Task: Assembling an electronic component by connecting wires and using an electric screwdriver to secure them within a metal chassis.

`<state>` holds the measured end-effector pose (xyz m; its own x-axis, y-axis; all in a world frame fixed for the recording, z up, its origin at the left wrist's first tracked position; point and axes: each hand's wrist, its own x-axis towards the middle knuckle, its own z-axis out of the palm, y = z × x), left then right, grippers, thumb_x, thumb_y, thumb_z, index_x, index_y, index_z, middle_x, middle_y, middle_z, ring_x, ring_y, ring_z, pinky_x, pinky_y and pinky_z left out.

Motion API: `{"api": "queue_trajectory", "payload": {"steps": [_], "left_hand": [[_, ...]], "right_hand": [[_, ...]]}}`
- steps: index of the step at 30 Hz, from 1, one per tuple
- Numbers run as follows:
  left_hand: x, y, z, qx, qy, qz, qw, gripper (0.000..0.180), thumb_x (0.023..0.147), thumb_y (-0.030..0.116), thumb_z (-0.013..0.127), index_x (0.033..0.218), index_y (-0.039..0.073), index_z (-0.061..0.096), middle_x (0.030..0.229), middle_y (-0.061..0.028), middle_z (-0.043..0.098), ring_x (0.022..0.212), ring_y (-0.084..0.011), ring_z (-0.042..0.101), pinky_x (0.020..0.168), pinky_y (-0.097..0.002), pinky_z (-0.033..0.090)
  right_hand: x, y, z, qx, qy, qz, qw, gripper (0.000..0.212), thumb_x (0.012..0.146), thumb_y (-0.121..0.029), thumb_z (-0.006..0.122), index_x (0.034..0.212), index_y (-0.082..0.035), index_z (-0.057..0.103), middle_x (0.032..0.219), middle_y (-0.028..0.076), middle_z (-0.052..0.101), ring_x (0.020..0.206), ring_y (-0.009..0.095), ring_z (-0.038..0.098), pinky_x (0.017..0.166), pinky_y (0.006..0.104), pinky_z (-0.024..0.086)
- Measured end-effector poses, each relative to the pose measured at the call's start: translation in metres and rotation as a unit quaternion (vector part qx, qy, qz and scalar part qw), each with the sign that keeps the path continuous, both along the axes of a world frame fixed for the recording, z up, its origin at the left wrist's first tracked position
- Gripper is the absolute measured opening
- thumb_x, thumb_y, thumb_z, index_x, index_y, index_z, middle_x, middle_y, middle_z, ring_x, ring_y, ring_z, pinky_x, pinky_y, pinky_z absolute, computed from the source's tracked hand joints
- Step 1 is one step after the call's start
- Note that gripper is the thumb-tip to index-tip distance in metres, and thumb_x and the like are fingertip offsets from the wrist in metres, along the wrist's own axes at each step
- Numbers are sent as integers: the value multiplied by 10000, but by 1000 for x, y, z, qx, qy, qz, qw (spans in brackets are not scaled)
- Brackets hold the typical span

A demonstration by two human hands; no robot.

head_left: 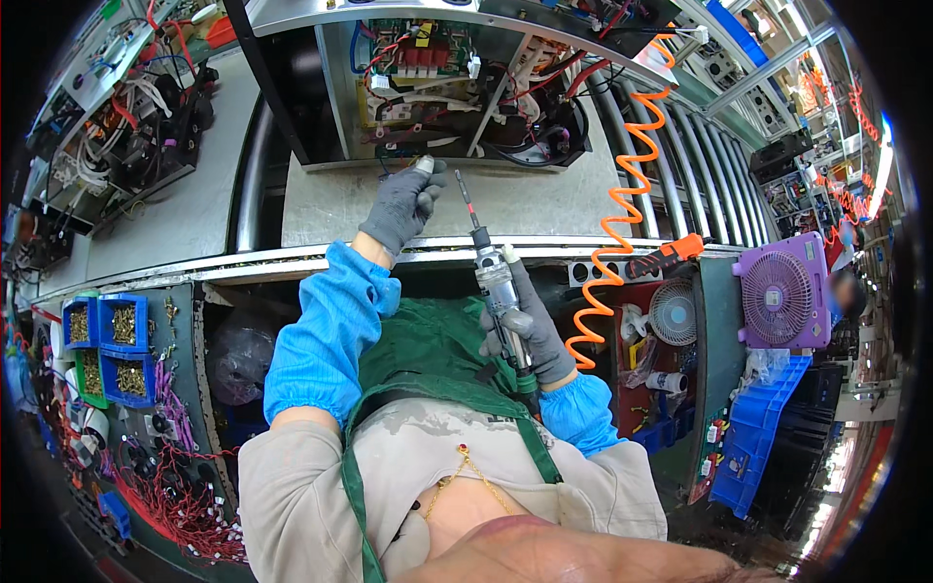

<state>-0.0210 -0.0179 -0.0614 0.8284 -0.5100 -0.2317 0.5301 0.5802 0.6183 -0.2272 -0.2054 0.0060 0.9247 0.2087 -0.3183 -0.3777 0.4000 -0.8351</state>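
Screwdriver [498, 288] | bit [466, 199] up-left, axis slanted | right hand [539, 332] gripping it | left hand [400, 206] curled, contents unclear

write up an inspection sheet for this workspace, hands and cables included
Surface: grey metal plate under the front of an open metal unit.
Job's things: power screwdriver, bit pointing toward the unit; a green circuit board is exposed inside.
Clutter: blue bins of small brass-coloured parts; tangled red wires at lower left.
Hands: gloved left hand curled near the unit's lower edge, contents unclear; gloved right hand grips the screwdriver.
Cables: orange coiled line on the right.
Surroundings: purple fan, metal rollers at right.
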Motion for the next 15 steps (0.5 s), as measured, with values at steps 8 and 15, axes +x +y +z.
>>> {"api": "queue_trajectory", "payload": {"steps": [8,15], "left_hand": [[-23,3,19,68,19,91,993,258,925,176,575,1122,8,583,944,-78,649,664,-44,569,503,-106,464],[-23,18,2,78,18,88,993,264,934,168,555,1160,31,567,1039,-84,639,723,-50,579,571,-107,504]], "right_hand": [[7,2,-17,-21,20,40,999,1078,633,-375,758,1489,-282,109,811,95,548,548,173,578,660,386,571],[11,14,-7,4,44,62,997,977,680,-117,590,1495,-247,66,781,104,551,521,166,566,662,347,559]]}}
